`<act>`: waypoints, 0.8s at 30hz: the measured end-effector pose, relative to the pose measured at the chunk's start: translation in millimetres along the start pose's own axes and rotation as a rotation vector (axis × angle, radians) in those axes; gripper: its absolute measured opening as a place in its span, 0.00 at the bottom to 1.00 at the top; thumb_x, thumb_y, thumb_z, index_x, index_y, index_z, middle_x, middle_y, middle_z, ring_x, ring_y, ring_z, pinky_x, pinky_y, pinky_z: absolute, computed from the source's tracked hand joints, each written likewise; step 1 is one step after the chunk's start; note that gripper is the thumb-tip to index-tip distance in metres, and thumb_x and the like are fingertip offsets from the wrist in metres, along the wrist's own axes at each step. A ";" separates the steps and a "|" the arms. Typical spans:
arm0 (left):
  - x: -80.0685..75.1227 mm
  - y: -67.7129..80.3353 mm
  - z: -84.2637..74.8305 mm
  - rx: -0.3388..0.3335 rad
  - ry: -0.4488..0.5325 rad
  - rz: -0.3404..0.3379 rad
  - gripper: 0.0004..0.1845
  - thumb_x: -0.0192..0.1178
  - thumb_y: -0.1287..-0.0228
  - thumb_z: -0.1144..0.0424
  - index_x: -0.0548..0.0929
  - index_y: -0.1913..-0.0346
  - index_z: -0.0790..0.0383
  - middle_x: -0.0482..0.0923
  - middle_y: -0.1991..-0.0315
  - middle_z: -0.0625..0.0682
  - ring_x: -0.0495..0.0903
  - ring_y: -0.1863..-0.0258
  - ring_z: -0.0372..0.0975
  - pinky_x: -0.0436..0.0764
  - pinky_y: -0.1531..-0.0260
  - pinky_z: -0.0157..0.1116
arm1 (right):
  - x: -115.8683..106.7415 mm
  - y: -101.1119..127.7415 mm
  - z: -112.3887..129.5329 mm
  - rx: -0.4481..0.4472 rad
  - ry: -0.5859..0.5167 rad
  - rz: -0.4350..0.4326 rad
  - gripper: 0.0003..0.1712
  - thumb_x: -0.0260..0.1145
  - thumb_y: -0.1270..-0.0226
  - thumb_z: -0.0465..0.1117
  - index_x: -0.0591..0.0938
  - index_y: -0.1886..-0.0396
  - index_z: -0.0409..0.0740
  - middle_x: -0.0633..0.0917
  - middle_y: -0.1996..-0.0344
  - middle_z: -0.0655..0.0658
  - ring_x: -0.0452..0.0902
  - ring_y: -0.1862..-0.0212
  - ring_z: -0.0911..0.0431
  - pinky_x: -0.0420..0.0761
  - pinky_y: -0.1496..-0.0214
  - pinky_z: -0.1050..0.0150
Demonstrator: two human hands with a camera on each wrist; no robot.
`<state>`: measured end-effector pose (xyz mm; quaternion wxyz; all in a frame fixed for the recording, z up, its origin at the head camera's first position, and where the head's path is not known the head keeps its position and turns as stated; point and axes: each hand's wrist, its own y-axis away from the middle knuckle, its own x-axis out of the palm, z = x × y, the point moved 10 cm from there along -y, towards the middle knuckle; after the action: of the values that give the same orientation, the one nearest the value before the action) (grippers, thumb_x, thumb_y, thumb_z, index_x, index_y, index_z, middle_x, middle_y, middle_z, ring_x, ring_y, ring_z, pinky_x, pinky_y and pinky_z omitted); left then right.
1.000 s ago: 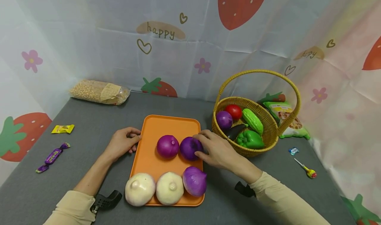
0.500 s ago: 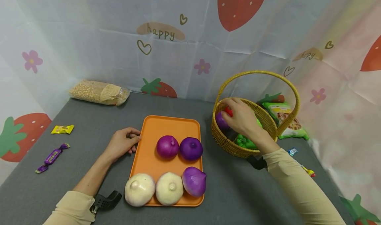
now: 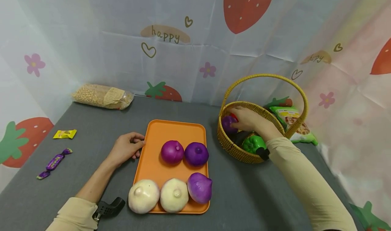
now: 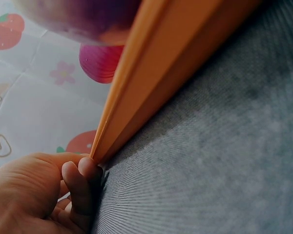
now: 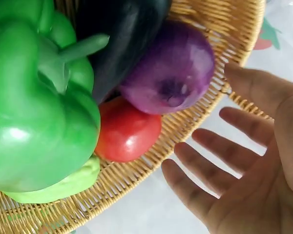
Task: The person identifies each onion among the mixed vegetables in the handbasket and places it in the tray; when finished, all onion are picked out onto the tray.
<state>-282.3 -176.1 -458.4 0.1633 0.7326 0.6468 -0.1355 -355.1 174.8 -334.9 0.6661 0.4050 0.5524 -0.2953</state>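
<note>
My left hand pinches the left rim of the orange tray, thumb and forefinger at the edge in the left wrist view. On the tray lie a magenta onion, a dark purple onion, a lighter purple onion and two whitish bulbs. My right hand is over the wicker basket, nearest a purple onion and a tomato. Its fingers are spread, holding nothing, in the right wrist view. An eggplant and a green bell pepper share the basket.
The basket's tall handle arches above my right hand. Behind stands a green snack bag. A bag of beans or kernels lies at the back left, with a yellow candy and a purple-wrapped candy nearer.
My right hand has left the dark purple onion on the tray and moved right into the basket, settling beside the purple onion there. My left hand has stayed at the tray's rim.
</note>
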 end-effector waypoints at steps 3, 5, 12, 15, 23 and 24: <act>0.0 -0.1 0.2 -0.002 -0.004 -0.001 0.17 0.58 0.30 0.63 0.78 0.45 0.71 0.81 0.63 0.63 0.78 0.82 0.36 0.82 0.82 0.35 | 5.1 -3.9 3.9 -0.051 0.010 0.028 0.33 0.65 0.32 0.41 0.68 0.31 0.32 0.70 0.33 0.28 0.66 0.32 0.35 0.68 0.30 0.42; -0.3 -0.1 0.2 -0.002 -0.006 -0.003 0.17 0.58 0.30 0.63 0.78 0.45 0.71 0.81 0.63 0.63 0.78 0.82 0.36 0.81 0.82 0.35 | 8.3 -5.9 7.5 -0.083 0.018 0.044 0.32 0.66 0.34 0.39 0.70 0.33 0.32 0.73 0.36 0.30 0.70 0.34 0.36 0.70 0.32 0.43; 0.2 -0.4 -1.2 0.002 -0.008 -0.006 0.16 0.58 0.31 0.63 0.78 0.45 0.71 0.81 0.64 0.63 0.78 0.82 0.36 0.81 0.82 0.35 | 20.2 -9.4 5.4 -0.025 0.073 0.134 0.35 0.70 0.37 0.41 0.71 0.31 0.42 0.71 0.38 0.29 0.73 0.39 0.39 0.76 0.38 0.45; 0.0 -0.8 -1.3 0.005 -0.006 -0.007 0.16 0.58 0.30 0.63 0.78 0.46 0.71 0.81 0.63 0.63 0.78 0.82 0.36 0.81 0.82 0.35 | 21.6 -8.2 0.6 0.025 0.089 0.156 0.35 0.71 0.38 0.43 0.72 0.32 0.45 0.69 0.37 0.28 0.75 0.42 0.40 0.79 0.42 0.45; -0.3 -0.5 -0.9 0.009 -0.009 -0.009 0.16 0.58 0.31 0.64 0.78 0.46 0.71 0.81 0.64 0.63 0.78 0.82 0.36 0.82 0.82 0.35 | 24.9 -4.8 -5.4 0.049 0.018 0.154 0.34 0.74 0.43 0.46 0.72 0.39 0.42 0.77 0.44 0.37 0.75 0.43 0.44 0.79 0.43 0.48; -0.2 -0.2 -0.5 0.007 -0.010 -0.008 0.16 0.58 0.31 0.64 0.78 0.46 0.71 0.81 0.64 0.63 0.78 0.82 0.36 0.81 0.82 0.35 | 24.9 -4.0 -5.7 0.050 0.029 0.151 0.34 0.74 0.43 0.47 0.72 0.39 0.42 0.77 0.44 0.36 0.75 0.44 0.45 0.79 0.44 0.48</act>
<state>-282.5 -176.0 -457.9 0.1632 0.7298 0.6486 -0.1419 -355.9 179.1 -360.4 0.6680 0.4663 0.5223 -0.2520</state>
